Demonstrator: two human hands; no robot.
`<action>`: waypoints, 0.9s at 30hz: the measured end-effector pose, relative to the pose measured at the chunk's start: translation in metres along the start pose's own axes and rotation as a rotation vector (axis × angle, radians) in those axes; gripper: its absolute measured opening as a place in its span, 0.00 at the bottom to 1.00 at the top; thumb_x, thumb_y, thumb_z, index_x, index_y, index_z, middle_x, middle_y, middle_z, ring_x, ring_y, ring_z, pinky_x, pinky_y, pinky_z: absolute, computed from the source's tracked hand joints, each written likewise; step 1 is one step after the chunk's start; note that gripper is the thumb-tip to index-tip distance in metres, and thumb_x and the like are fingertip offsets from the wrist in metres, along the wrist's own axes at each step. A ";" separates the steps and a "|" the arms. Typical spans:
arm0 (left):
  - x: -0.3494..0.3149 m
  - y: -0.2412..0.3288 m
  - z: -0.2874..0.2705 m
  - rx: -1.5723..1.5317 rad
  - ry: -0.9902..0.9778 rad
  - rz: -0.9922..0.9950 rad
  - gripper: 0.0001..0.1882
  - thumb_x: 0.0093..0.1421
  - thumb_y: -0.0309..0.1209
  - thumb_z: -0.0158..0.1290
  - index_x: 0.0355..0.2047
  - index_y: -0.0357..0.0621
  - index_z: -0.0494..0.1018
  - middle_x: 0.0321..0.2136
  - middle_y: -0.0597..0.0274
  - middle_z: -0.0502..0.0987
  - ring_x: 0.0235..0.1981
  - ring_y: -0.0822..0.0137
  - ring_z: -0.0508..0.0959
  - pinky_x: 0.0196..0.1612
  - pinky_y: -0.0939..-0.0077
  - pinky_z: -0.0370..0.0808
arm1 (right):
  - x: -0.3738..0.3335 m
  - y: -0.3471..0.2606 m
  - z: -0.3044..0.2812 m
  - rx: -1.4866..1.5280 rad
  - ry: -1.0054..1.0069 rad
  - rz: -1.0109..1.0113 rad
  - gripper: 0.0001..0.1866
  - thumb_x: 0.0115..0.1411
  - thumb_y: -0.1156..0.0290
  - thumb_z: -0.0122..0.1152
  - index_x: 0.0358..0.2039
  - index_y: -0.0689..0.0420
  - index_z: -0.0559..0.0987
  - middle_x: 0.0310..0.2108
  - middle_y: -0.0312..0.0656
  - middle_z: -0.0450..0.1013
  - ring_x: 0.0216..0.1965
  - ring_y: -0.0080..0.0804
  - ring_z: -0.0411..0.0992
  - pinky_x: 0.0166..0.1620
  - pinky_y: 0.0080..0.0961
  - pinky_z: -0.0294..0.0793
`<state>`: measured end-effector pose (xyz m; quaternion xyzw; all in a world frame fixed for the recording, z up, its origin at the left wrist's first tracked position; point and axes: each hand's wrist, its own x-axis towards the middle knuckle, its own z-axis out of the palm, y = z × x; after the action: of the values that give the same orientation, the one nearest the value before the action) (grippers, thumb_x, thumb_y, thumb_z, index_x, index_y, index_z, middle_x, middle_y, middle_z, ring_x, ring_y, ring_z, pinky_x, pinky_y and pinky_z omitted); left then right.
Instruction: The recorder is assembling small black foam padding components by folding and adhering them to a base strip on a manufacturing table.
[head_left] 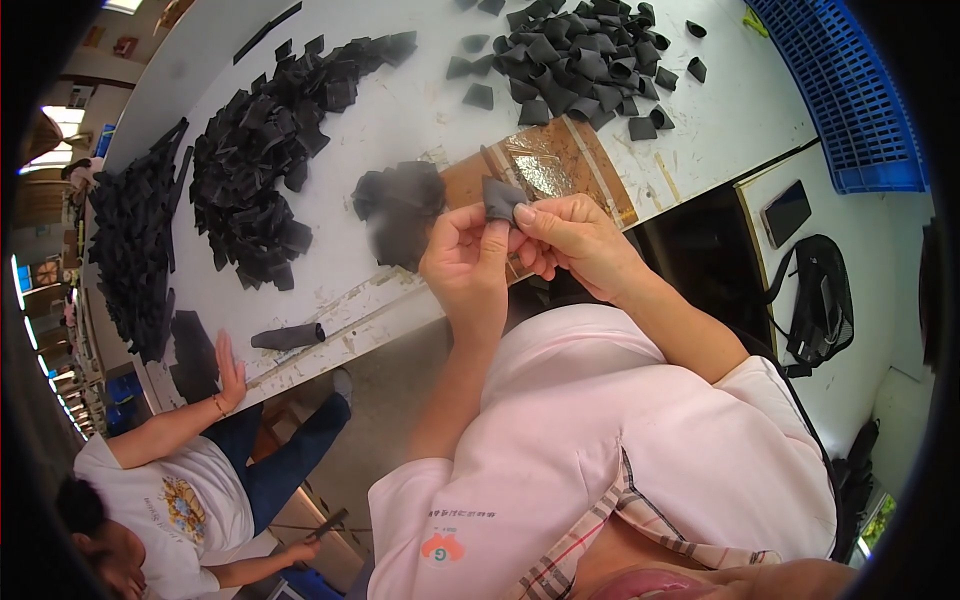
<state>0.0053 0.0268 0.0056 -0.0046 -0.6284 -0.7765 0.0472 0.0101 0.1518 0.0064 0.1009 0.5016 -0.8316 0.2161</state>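
Observation:
My left hand (466,268) and my right hand (582,238) meet in front of my chest, both pinching one small black piece of sheet material (503,197) at its lower edge. The thumbs press on it and its upper corner points up, away from me. Just beyond the hands is a brown board (602,180) with a shiny wet-looking patch (540,168). Left of my left hand lies a small heap of black pieces (398,195), partly blurred.
Flat black pieces (255,150) and black strips (135,240) are piled at left; short black tubes (580,60) at the far side. A blue crate (850,90), phone (786,213) and mesh bag (822,300) are right. At lower left a co-worker's hand (230,372) rests by a black sheet.

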 end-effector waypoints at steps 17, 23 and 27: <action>0.005 -0.007 -0.013 -0.025 -0.175 -0.182 0.07 0.48 0.16 0.52 0.23 0.38 0.65 0.19 0.69 0.69 0.18 0.82 0.68 0.22 0.90 0.66 | 0.006 -0.002 0.000 -0.976 0.247 -0.904 0.05 0.44 0.80 0.58 0.24 0.61 0.72 0.20 0.38 0.67 0.18 0.29 0.67 0.20 0.21 0.65; -0.001 -0.015 -0.005 0.220 0.025 0.065 0.06 0.47 0.16 0.50 0.23 0.39 0.66 0.18 0.68 0.69 0.17 0.82 0.68 0.19 0.90 0.65 | 0.006 0.010 0.001 -1.206 0.329 -1.115 0.08 0.40 0.81 0.59 0.24 0.60 0.72 0.19 0.39 0.66 0.18 0.31 0.67 0.18 0.23 0.65; -0.004 -0.023 -0.004 0.445 0.090 0.353 0.05 0.49 0.15 0.48 0.22 0.38 0.65 0.19 0.69 0.68 0.16 0.85 0.63 0.18 0.91 0.61 | 0.008 0.010 0.004 -1.281 0.324 -1.224 0.10 0.36 0.78 0.59 0.24 0.59 0.72 0.20 0.39 0.66 0.19 0.30 0.67 0.19 0.23 0.66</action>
<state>0.0081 0.0282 -0.0184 -0.0687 -0.7700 -0.5989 0.2092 0.0080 0.1422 -0.0031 -0.2077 0.8593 -0.3378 -0.3230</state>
